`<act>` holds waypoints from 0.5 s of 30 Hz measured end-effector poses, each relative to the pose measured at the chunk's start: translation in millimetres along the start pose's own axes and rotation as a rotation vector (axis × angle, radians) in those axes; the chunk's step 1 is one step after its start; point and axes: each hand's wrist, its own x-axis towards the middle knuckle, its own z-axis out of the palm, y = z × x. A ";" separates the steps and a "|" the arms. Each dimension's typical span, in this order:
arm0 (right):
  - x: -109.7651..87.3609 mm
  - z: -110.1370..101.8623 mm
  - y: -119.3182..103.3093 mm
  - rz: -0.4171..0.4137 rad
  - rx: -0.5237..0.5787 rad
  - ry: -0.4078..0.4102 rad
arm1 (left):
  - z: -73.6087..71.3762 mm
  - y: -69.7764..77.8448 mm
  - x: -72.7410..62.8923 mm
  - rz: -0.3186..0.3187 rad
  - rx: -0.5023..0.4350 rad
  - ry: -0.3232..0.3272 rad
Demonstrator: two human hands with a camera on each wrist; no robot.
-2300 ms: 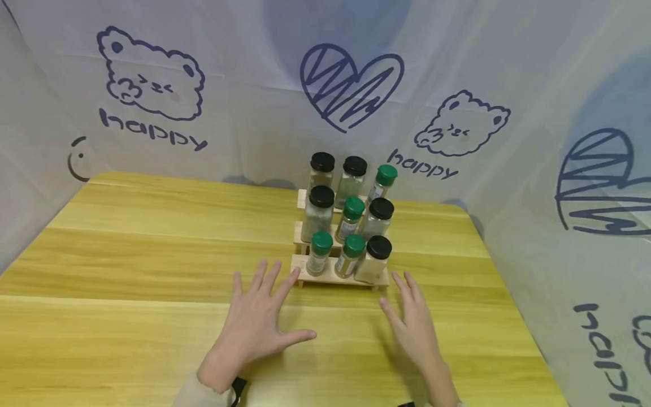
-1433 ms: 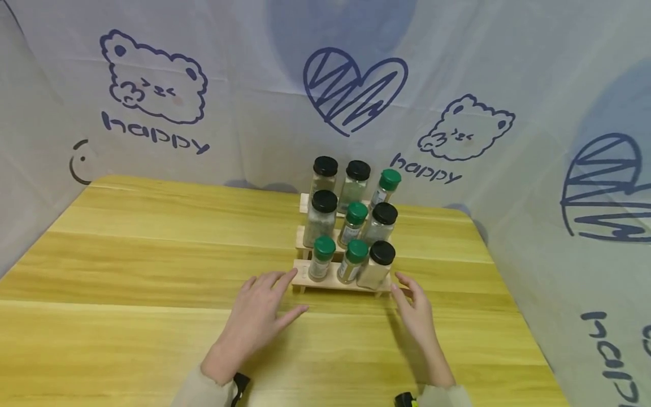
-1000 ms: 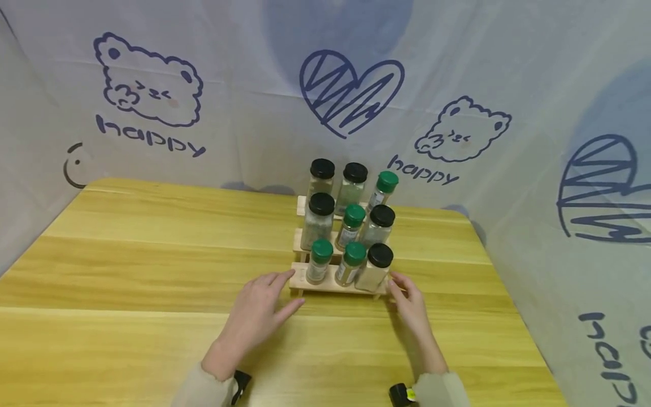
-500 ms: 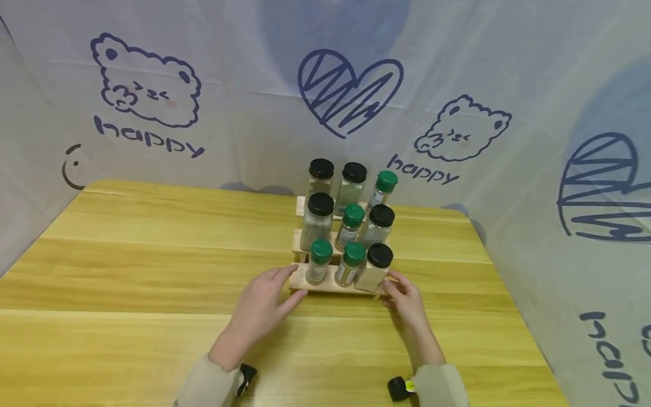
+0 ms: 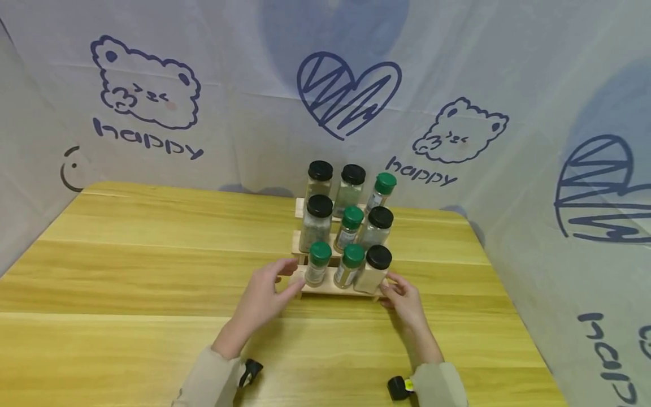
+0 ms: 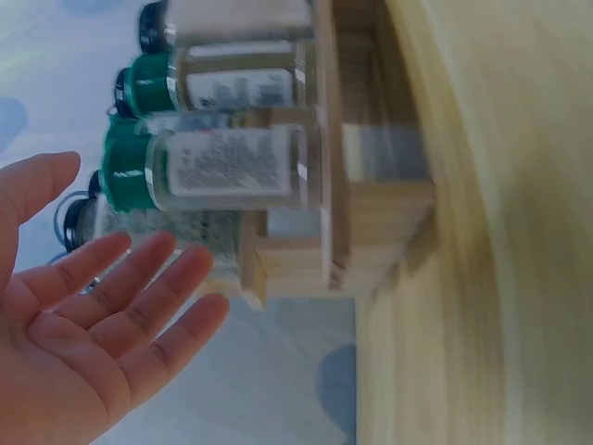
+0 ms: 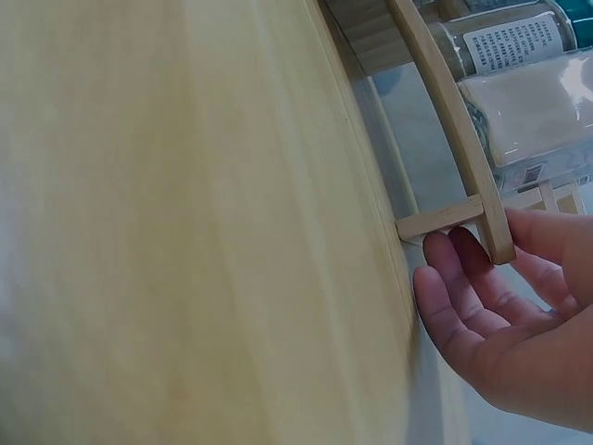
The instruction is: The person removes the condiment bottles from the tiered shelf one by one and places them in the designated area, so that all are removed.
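Note:
A three-tier wooden spice rack (image 5: 330,289) stands on the table, bearing several spice jars with black or green caps. My right hand (image 5: 408,305) holds the right end of its lowest shelf; in the right wrist view the shelf end (image 7: 498,236) lies between the thumb and the curled fingers. My left hand (image 5: 264,291) is beside the left end of that shelf, thumb and fingers spread around nothing. Closest to it is the green-capped jar (image 5: 317,265) at the front left, seen in the left wrist view as a labelled jar (image 6: 232,167) just beyond the fingertips.
A black-capped jar of pale powder (image 5: 373,271) stands by my right hand. The wood-grain table (image 5: 152,260) spreads to both sides, and a white cloth (image 5: 244,68) with drawn bears and hearts hangs behind and at the right.
Both hands have come in to the rack's lower shelf. My right hand has taken hold of its right end; the left has lifted a little from the left end, fingers less spread.

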 end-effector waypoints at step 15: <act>0.3 -4.9 -5.1 0.007 -0.045 -0.030 | 4.5 11.0 18.1 -0.035 -0.218 0.000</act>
